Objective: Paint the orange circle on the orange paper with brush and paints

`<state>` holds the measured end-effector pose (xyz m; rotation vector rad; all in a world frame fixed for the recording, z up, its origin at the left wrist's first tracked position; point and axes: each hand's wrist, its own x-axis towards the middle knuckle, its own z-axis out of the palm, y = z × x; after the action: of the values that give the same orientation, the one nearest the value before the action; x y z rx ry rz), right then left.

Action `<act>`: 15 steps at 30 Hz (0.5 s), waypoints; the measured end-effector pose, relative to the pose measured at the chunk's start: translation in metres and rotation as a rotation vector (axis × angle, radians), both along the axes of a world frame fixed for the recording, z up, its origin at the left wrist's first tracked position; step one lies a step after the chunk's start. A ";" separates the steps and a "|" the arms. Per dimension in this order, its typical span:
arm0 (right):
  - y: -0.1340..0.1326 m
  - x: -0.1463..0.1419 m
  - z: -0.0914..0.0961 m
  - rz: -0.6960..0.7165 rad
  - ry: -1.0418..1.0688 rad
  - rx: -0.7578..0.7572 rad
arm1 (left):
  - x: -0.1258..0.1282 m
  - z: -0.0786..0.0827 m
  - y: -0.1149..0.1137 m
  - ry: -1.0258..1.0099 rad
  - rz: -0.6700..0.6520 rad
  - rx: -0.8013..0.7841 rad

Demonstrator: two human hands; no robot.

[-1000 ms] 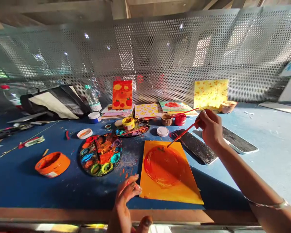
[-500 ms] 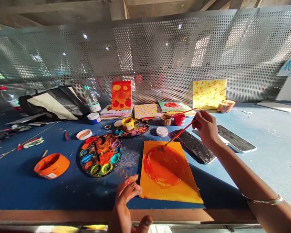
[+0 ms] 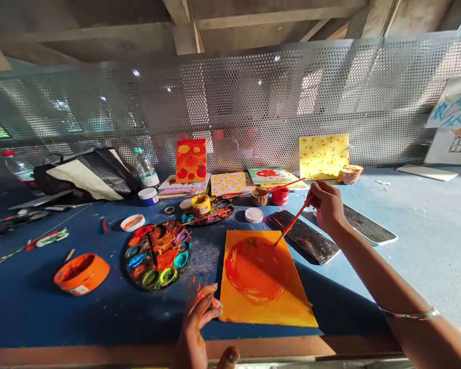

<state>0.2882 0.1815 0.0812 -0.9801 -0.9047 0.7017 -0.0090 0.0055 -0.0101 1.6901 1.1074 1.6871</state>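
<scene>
Orange paint is all over this blue desk (image 3: 30, 307), lol. Right hand (image 3: 328, 207) has its fingers (image 3: 314, 192) pinched around one thin red-handled paintbrush (image 3: 294, 224), which runs on a long diagonal with the bristle end pointing down-left. The tip is over the orange-painted sheet (image 3: 261, 307), right by the big red-orange circle (image 3: 253, 269), though I can't tell if it's actually touching. That sheet lies flat at the front of the desk, just right of the round palette (image 3: 157, 254), whose many wells are packed with mixed colours. Left hand (image 3: 195, 328) sits just beside the sheet's lower left corner, fingers loosely curled; can't tell if they're holding anything.

Containers: an orange tub (image 3: 81, 274) on its side with orange paint inside, a yellow-rimmed jar (image 3: 201, 203) of yellow paint, a small brown pot (image 3: 260, 197), and a red jar (image 3: 279, 196). Two white lids are out, one (image 3: 132, 222) smeared orange, the other (image 3: 253, 215) clean-looking. Also two plastic bottles (image 3: 146, 168), plus a second, smaller palette (image 3: 207, 214) with another brush across it. Behind everything, two painted cards (image 3: 191, 161) stand against a perforated metal screen (image 3: 230, 102).
</scene>
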 end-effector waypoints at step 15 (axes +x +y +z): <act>-0.004 -0.002 0.012 0.174 0.089 0.002 | 0.004 0.013 0.000 -0.063 0.001 -0.086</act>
<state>0.2866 0.1778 0.0930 -0.8679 -0.9189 0.8848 -0.0055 0.0051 0.0025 1.5736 1.1350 1.6570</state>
